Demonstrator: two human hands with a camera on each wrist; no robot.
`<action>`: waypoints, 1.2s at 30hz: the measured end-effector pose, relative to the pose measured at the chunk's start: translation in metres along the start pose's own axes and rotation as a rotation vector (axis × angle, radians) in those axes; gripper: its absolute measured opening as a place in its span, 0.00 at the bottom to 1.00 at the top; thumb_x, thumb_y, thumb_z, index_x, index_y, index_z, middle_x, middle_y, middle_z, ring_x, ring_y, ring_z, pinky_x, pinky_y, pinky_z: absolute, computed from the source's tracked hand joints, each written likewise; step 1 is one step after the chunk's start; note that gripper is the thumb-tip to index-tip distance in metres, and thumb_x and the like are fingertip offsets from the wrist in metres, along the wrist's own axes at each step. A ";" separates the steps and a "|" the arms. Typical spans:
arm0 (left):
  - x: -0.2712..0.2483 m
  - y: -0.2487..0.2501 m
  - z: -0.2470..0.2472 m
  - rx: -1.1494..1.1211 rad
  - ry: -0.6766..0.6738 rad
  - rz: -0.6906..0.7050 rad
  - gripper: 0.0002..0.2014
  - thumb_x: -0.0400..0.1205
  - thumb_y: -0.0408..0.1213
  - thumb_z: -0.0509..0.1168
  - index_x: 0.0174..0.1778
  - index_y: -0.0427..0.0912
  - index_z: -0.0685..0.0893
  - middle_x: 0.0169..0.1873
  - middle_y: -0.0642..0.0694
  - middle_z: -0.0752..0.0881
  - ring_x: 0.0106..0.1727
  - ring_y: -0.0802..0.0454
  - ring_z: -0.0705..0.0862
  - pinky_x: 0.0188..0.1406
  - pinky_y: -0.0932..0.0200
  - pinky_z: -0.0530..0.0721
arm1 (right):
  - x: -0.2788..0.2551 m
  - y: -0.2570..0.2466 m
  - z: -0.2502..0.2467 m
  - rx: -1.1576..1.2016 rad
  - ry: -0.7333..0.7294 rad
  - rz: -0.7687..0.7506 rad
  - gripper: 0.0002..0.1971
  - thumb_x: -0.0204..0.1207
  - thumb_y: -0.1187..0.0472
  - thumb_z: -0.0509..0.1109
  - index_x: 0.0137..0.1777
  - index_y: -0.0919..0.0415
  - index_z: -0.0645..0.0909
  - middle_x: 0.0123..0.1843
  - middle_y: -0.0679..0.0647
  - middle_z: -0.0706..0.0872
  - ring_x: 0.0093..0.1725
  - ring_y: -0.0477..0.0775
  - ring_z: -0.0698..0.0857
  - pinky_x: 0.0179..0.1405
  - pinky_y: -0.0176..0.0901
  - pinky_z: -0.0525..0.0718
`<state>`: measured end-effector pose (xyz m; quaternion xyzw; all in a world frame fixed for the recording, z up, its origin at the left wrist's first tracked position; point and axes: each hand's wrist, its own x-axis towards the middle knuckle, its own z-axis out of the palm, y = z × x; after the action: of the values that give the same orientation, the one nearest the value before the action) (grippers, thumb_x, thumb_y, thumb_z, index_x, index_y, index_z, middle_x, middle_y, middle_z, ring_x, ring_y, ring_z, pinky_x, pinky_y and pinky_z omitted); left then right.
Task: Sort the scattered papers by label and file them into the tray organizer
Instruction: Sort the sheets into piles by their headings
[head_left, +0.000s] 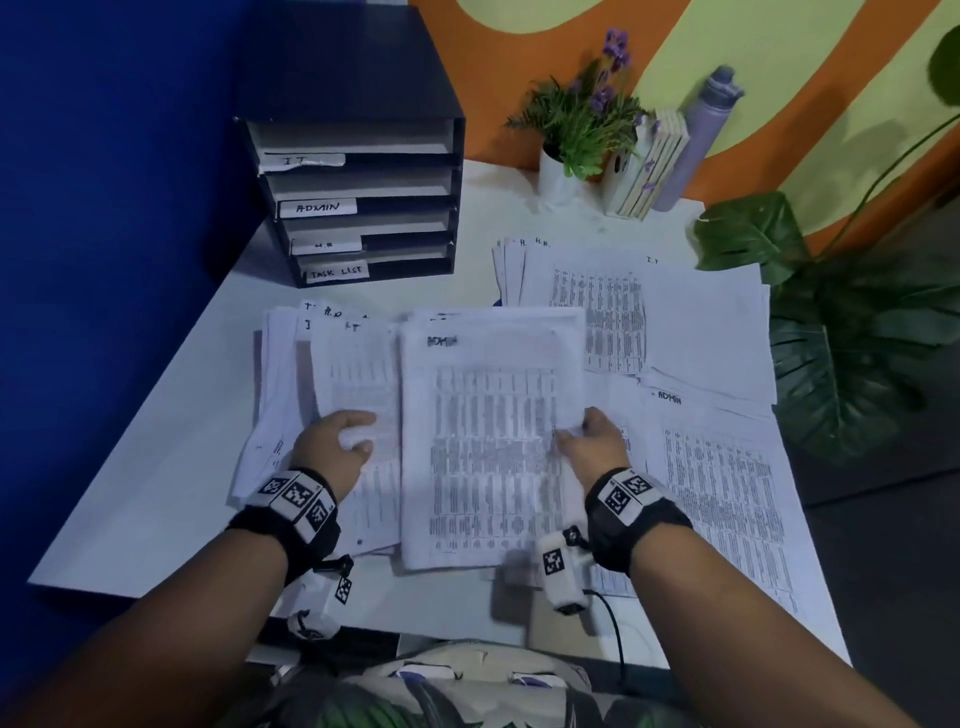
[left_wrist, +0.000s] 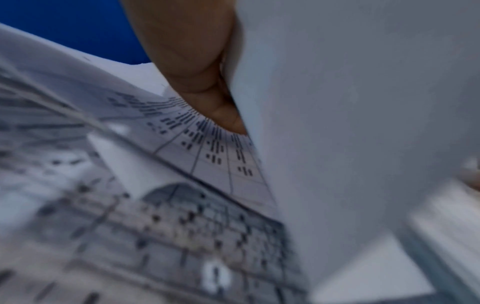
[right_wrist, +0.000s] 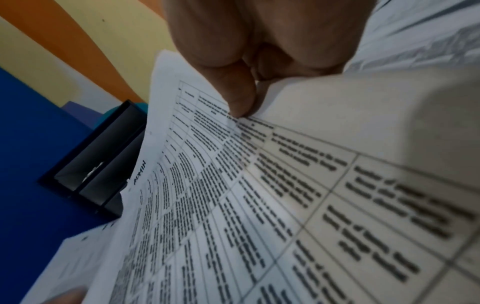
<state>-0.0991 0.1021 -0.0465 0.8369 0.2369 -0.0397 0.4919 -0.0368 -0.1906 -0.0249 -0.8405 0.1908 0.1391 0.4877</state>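
Note:
The black tray organizer (head_left: 353, 197) stands at the back left, its shelves labelled IT, ADMIN, H.R and TASK LIST; it also shows in the right wrist view (right_wrist: 103, 164). In the middle of the table lies a printed sheet marked ADMIN (head_left: 483, 426) (right_wrist: 207, 205). My right hand (head_left: 576, 428) (right_wrist: 241, 107) pinches its right edge, thumb on top. My left hand (head_left: 356, 434) (left_wrist: 221, 115) grips a sheet of the left pile (head_left: 353, 374), whose top corners read IT and H.R. How many sheets each hand holds is hidden.
More sheets spread over the right half of the white table (head_left: 156, 467): an H.R fan (head_left: 514, 270), an IT sheet (head_left: 675, 312), another ADMIN sheet (head_left: 727, 467). A potted plant (head_left: 571, 140), books (head_left: 654, 161) and a bottle (head_left: 701, 140) stand at the back. Large leaves (head_left: 857, 338) overhang the right edge.

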 end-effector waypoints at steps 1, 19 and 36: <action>0.002 -0.001 -0.001 0.011 0.018 0.013 0.14 0.80 0.26 0.67 0.57 0.49 0.84 0.60 0.52 0.82 0.60 0.50 0.80 0.62 0.60 0.75 | 0.004 0.001 -0.012 0.013 0.039 0.014 0.24 0.79 0.73 0.65 0.74 0.74 0.65 0.74 0.68 0.73 0.73 0.67 0.73 0.69 0.52 0.73; 0.016 -0.009 -0.015 0.106 0.147 -0.025 0.31 0.81 0.22 0.63 0.78 0.52 0.70 0.70 0.41 0.77 0.44 0.49 0.82 0.36 0.68 0.79 | 0.028 0.076 -0.182 -0.636 0.410 0.253 0.22 0.75 0.66 0.64 0.69 0.59 0.73 0.71 0.65 0.70 0.65 0.70 0.74 0.64 0.63 0.74; 0.009 0.001 -0.024 0.179 0.164 0.025 0.30 0.85 0.32 0.62 0.83 0.46 0.60 0.78 0.44 0.67 0.76 0.44 0.69 0.74 0.52 0.69 | -0.005 -0.038 0.059 -0.196 -0.202 -0.012 0.26 0.80 0.56 0.67 0.75 0.68 0.69 0.68 0.60 0.77 0.66 0.58 0.77 0.64 0.41 0.75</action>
<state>-0.0948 0.1254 -0.0361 0.8806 0.2616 0.0141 0.3948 -0.0265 -0.1212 -0.0219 -0.8669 0.1211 0.2381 0.4208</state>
